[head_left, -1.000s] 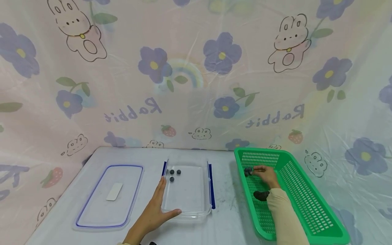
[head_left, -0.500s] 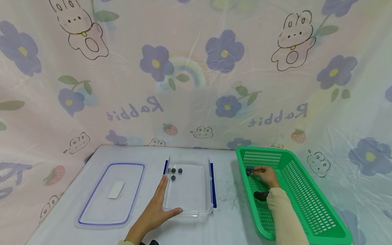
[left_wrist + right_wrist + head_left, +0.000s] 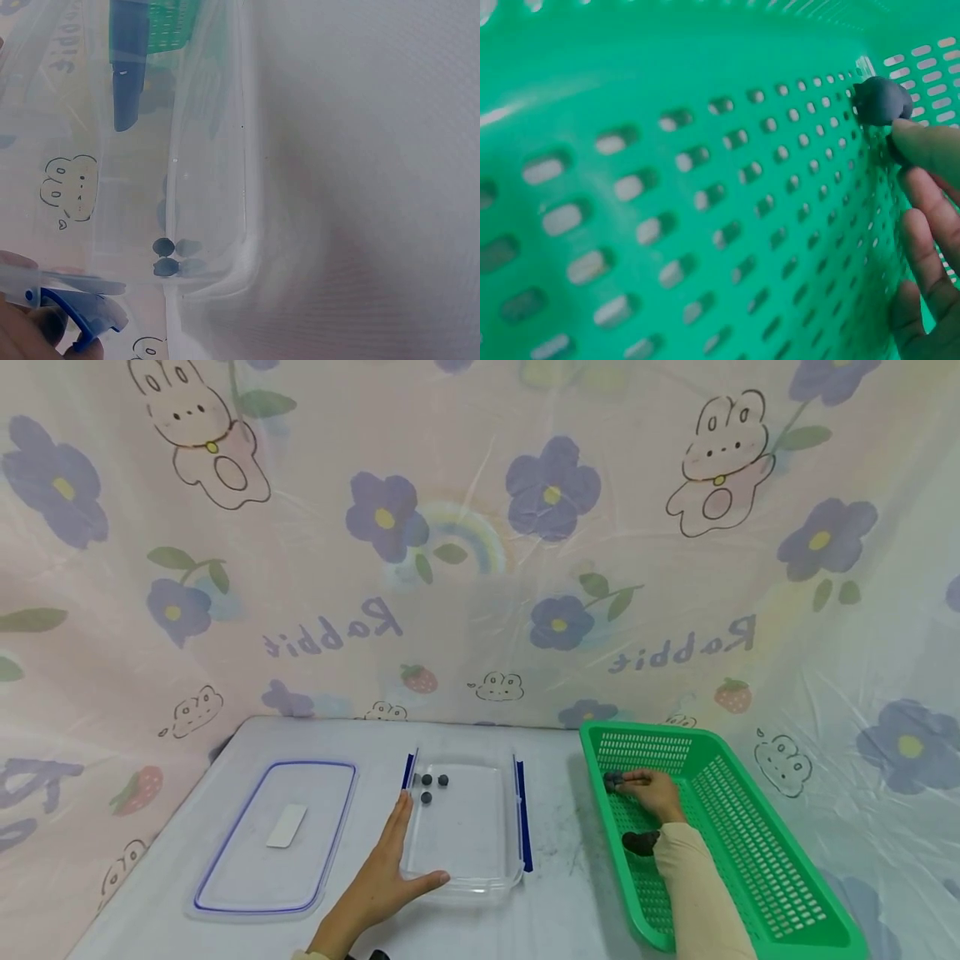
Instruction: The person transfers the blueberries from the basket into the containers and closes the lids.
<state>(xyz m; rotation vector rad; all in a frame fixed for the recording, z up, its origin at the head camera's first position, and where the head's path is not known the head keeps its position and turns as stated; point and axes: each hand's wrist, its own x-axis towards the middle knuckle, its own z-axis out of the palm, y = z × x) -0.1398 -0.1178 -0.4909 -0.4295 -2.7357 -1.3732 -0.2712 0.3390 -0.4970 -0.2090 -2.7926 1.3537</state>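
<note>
My left hand (image 3: pixel 382 872) lies spread along the left side and front corner of a clear plastic container (image 3: pixel 468 887), its fingers touching the wall. In the left wrist view, fingertips show at a blue latch flap (image 3: pixel 79 315) on its side. Several dark blueberries (image 3: pixel 427 798) sit in the container's far left corner. Inside a green slotted basket (image 3: pixel 622 893), my right hand (image 3: pixel 656 792) reaches to the far left wall. Its thumb and fingers pinch a blueberry (image 3: pixel 897 152), mostly hidden behind the fingertips, with another blueberry (image 3: pixel 883 102) right against them.
A clear lid (image 3: pixel 247 885) with a blue seal lies left of the container, a white rectangle (image 3: pixel 287 825) at its middle. A second blue latch (image 3: pixel 524 817) hangs on the container's right side. Behind the white table (image 3: pixel 558 893) hangs a curtain (image 3: pixel 480 610) printed with rabbits and flowers.
The right hand's fingers have shifted slightly among the blueberries at the basket's far left wall. The left hand stays at the container. The head view has drifted a little.
</note>
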